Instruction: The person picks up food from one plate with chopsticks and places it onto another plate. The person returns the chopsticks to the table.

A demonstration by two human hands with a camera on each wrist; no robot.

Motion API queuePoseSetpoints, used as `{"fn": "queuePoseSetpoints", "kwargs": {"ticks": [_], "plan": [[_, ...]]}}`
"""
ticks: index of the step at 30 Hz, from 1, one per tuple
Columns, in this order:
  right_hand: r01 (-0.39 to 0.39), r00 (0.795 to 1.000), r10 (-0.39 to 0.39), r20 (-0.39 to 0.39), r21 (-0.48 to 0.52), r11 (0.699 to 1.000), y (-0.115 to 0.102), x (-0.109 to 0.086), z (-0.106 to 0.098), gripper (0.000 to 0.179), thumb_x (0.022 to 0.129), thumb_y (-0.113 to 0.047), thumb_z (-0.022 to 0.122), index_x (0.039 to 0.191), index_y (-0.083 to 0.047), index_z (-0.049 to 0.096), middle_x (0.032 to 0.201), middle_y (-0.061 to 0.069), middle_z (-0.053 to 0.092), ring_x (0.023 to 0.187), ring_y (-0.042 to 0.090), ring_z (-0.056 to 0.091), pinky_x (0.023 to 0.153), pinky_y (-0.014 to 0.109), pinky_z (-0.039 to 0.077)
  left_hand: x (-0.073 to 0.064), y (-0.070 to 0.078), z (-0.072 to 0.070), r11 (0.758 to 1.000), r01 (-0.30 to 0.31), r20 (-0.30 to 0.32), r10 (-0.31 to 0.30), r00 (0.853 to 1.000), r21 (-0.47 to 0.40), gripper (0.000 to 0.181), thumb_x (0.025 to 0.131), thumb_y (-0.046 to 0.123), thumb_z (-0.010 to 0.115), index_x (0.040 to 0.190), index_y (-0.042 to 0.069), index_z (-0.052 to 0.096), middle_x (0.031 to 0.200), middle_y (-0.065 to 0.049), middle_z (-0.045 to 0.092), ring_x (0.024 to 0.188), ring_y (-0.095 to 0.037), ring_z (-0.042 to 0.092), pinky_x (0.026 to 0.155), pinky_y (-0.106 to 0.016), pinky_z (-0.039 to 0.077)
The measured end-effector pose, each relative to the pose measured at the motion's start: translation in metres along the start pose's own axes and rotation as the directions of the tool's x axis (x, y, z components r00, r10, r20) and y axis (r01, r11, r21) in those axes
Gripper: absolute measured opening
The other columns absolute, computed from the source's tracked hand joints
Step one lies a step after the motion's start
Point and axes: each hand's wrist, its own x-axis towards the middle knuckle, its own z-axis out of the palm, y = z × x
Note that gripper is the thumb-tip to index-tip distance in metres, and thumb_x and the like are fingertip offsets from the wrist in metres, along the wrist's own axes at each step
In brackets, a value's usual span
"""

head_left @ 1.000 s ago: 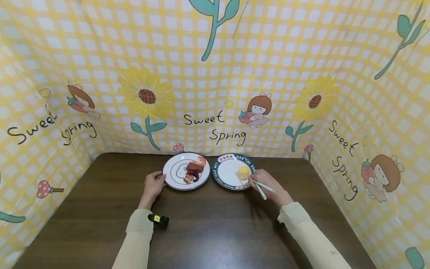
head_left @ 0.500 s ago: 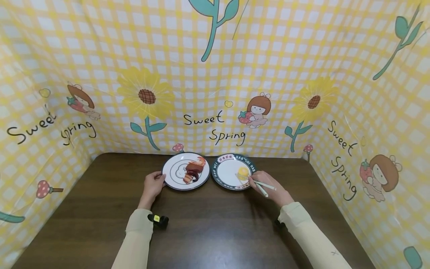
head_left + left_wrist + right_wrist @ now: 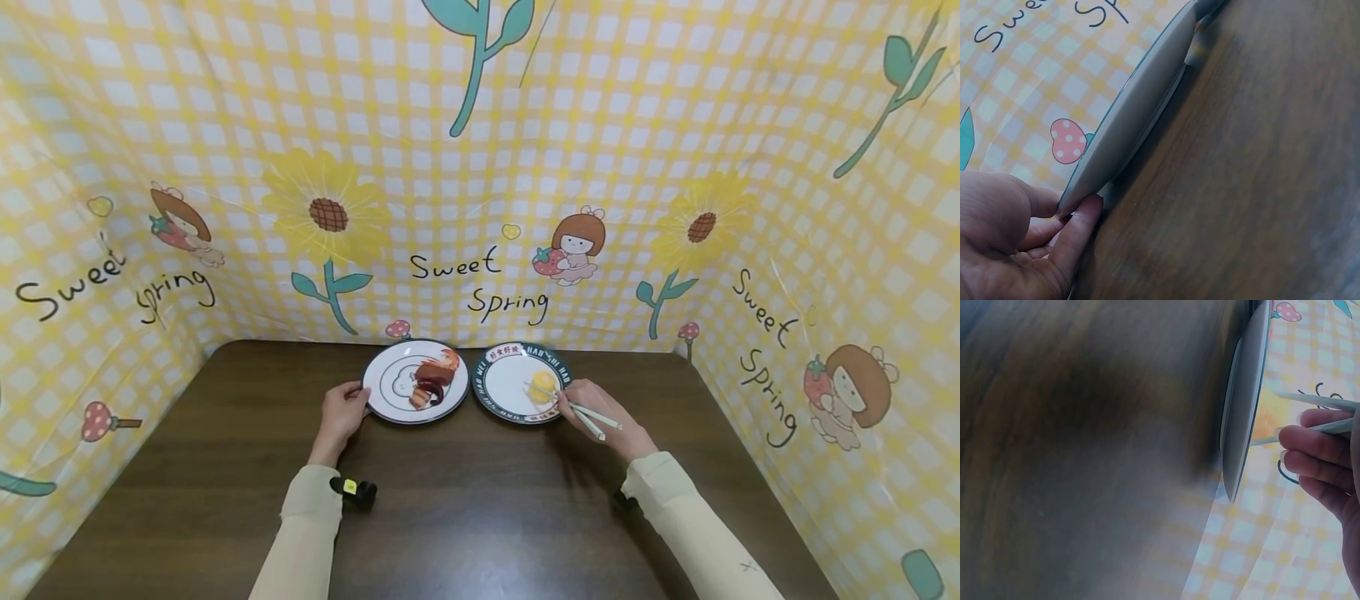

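Observation:
In the head view, my left hand [image 3: 343, 414] pinches the left rim of a white plate [image 3: 384, 379] with a dark edge. The left wrist view shows thumb and fingers on the rim of this plate [image 3: 1135, 112], seen from the side. My right hand [image 3: 603, 417] holds a pair of pale green chopsticks [image 3: 597, 415] over a second plate [image 3: 498, 385] with a green lettered rim. Their tips are at a round yellow piece of food [image 3: 542, 383] on it. In the right wrist view, the chopsticks [image 3: 1317, 399] stand spread around the yellow piece, partly hidden by the plate's edge.
Several food pieces lie on the left plate: an orange-red shrimp-like piece [image 3: 450, 359], a brown slab [image 3: 433, 374] and a striped bacon-like piece [image 3: 420, 397]. Both plates stand side by side at the back of the brown table [image 3: 450, 508], before a yellow checked cloth [image 3: 450, 183].
The chopsticks' rear ends have swung slightly to the right, while their tips stay at the yellow piece. My left hand and its plate have hardly moved.

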Motion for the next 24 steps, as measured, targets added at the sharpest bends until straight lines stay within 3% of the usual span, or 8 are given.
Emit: {"fn": "queuePoseSetpoints", "kwargs": {"ticks": [14, 24], "plan": [[0.081, 0.995, -0.082, -0.056, -0.026, 0.996, -0.0003, 0.0021, -0.0029, 0.041, 0.095, -0.002, 0.057, 0.059, -0.017, 0.045, 0.060, -0.006, 0.042, 0.058, 0.013, 0.041, 0.063, 0.031, 0.047, 0.0005, -0.0003, -0.0004, 1.000, -0.001, 0.006, 0.001, 1.000, -0.010, 0.051, 0.107, 0.019, 0.049, 0.149, -0.010, 0.041, 0.134, -0.029, 0.055, 0.117, -0.030, 0.060, 0.077, -0.014, 0.055], [0.089, 0.992, -0.088, -0.089, -0.003, 0.996, -0.0062, 0.0070, -0.0030, 0.035, 0.095, -0.006, 0.053, 0.062, -0.014, 0.050, 0.061, -0.005, 0.042, 0.061, 0.015, 0.044, 0.061, 0.029, 0.046, -0.0009, 0.0005, -0.0010, 1.000, -0.008, 0.007, 0.008, 1.000, -0.015, 0.051, 0.107, 0.018, 0.049, 0.148, -0.011, 0.041, 0.135, -0.031, 0.054, 0.117, -0.031, 0.060, 0.082, -0.019, 0.057]]}}
